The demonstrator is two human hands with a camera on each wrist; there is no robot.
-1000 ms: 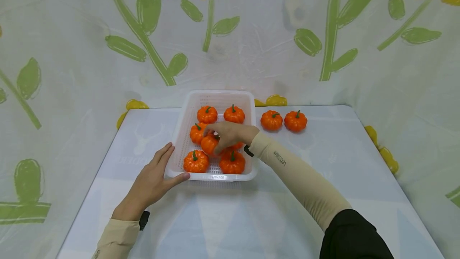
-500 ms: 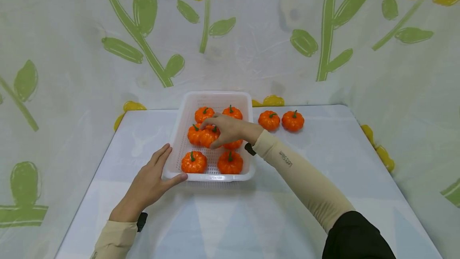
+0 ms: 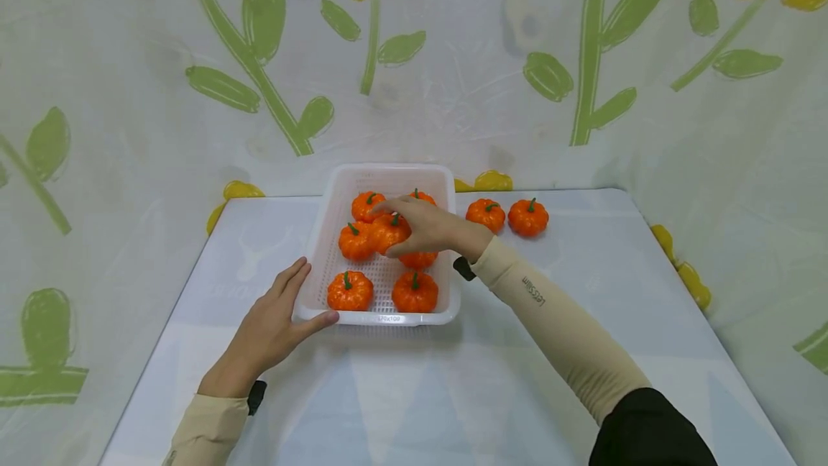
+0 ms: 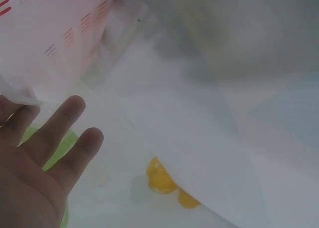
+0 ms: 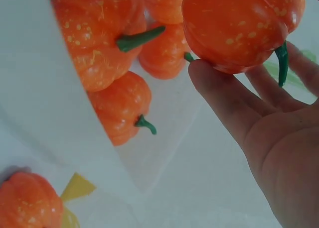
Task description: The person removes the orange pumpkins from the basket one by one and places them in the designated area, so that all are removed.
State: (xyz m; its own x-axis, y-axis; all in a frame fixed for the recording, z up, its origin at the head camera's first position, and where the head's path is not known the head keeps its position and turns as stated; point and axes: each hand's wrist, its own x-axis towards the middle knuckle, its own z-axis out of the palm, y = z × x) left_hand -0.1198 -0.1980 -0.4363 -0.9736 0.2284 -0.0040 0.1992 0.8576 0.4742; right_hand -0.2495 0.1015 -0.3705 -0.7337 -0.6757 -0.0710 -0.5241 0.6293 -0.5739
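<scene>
In my right hand (image 3: 432, 227) is a small orange pumpkin (image 3: 389, 236) with a green stem, pinched between thumb and fingers over the middle of a white plastic basket (image 3: 394, 319). The right wrist view shows this pumpkin (image 5: 237, 26) up close at the fingertips, above the others. My left hand (image 3: 274, 322) rests against the basket's near left corner, thumb along the front rim and fingers fairly straight beside the wall. Several more pumpkins sit in the basket, such as one at the front left (image 3: 350, 291) and one at the front right (image 3: 415, 293); the right hand partly covers one at the back.
Two more pumpkins stand on the table right of the basket, one nearer (image 3: 485, 216) and one farther out (image 3: 527, 218). The white table (image 3: 517, 365) ends at the back against a curtain (image 3: 453, 121) printed with flowers.
My right hand has lifted the pumpkin from among the others and carried it slightly away from me and to the right. The left hand keeps its place on the basket.
</scene>
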